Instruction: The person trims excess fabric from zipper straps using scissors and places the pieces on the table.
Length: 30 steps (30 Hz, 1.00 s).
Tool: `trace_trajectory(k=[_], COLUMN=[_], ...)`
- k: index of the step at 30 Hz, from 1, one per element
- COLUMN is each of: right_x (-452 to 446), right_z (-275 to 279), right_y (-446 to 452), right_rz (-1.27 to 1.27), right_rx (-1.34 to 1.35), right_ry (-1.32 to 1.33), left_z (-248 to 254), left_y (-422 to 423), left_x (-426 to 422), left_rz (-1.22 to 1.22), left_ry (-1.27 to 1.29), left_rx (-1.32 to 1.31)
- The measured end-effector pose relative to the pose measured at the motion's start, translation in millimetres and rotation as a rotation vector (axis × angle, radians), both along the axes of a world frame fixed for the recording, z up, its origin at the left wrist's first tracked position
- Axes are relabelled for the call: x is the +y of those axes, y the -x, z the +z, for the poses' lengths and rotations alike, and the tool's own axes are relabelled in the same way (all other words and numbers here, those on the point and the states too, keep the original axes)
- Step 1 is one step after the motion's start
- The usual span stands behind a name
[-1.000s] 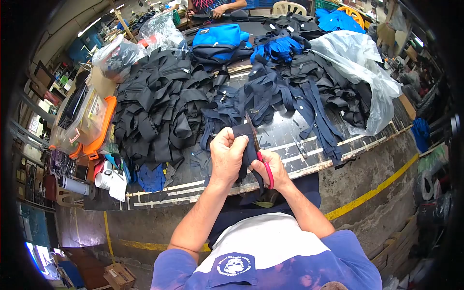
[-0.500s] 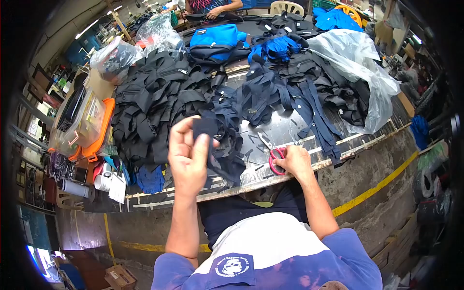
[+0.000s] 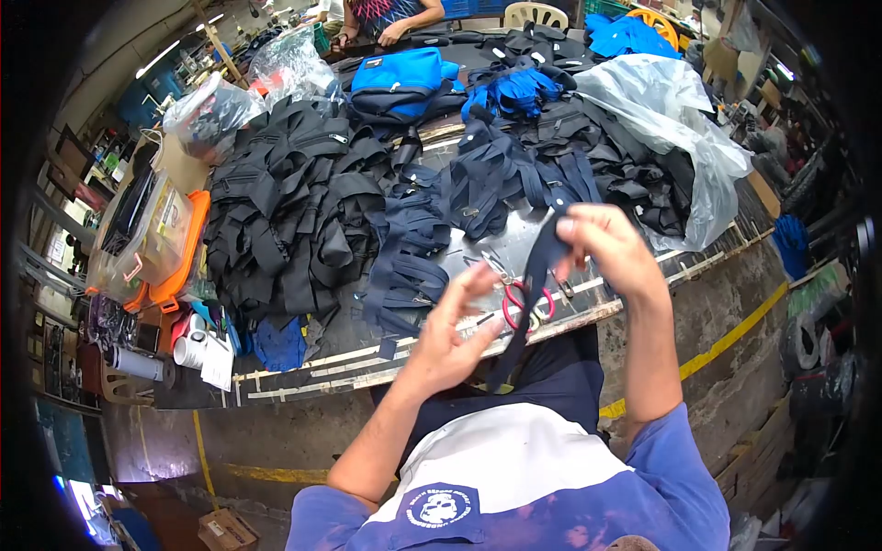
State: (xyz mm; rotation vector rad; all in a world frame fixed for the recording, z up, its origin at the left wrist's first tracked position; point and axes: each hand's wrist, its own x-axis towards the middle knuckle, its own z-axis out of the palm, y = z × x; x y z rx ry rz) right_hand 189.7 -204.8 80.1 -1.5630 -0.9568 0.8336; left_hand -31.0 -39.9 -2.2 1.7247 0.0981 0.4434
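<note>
My right hand point(image 3: 611, 243) pinches the upper end of a dark navy strip point(image 3: 542, 266), which hangs down over the table's front edge. To its left is my left hand point(image 3: 452, 342), fingers apart, with nothing held. Behind the strip, the pink-handled scissors point(image 3: 531, 303) lie on the table, partly hidden. A heap of navy zipper strips point(image 3: 409, 253) rests beyond my left hand, and another navy bundle point(image 3: 487, 184) lies farther back. The large black strip pile point(image 3: 294, 202) spreads over the table's left side.
A blue bag point(image 3: 397, 78) stands at the back. Clear plastic point(image 3: 657, 110) covers part of a black pile at the right. A clear bin point(image 3: 152, 225) with an orange lid sits at the left edge. Across the table, a person's hand point(image 3: 395, 33) shows.
My right hand has let go of the scissors and lifted a navy strip. My left hand has released its dark piece and moved right, towards the table's front edge.
</note>
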Motion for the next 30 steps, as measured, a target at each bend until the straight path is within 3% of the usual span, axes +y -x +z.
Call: trace_trajectory(k=[5, 10, 12, 16, 18, 19, 22, 25, 28, 30], right_x=[26, 8, -10, -63, -89, -89, -84, -47, -8, -3], right_z=[10, -7, -40, -156, -197, -193, -171, -136, -174, -180], right_y=[-62, -103, -108, -109, -95, -90, -65, -58, -82, -118], right_rz=[-0.419, -0.718, -0.881, -0.974, -0.918, -0.921, -1.13, -1.061, -0.92, -0.814], right_rx=[-0.028, -0.125, -0.059, 0.062, 0.03, 0.031, -0.718, -0.58, -0.808, -0.703], right_ry=[-0.404, -0.502, -0.401, -0.088, 0.213, 0.214, 0.623, 0.587, 0.688, 0.665], left_z=[-23, -58, -89, -125, -130, -128, -120, -116, -122, -132], left_y=[0, 23, 34, 43, 44, 41, 32, 24, 25, 29], left_x=[70, 135, 156, 163, 160, 159, 152, 145, 145, 150], left_rz=[0.388, 0.638, 0.657, 0.679, 0.634, 0.631, 0.637, 0.678, 0.724, 0.76], left_ry=[-0.114, -0.221, -0.302, -0.553, -0.743, -0.743, -0.401, -0.473, -0.504, -0.506], left_rx=[0.006, 0.174, 0.235, 0.396, 0.466, 0.465, 0.546, 0.575, 0.581, 0.573])
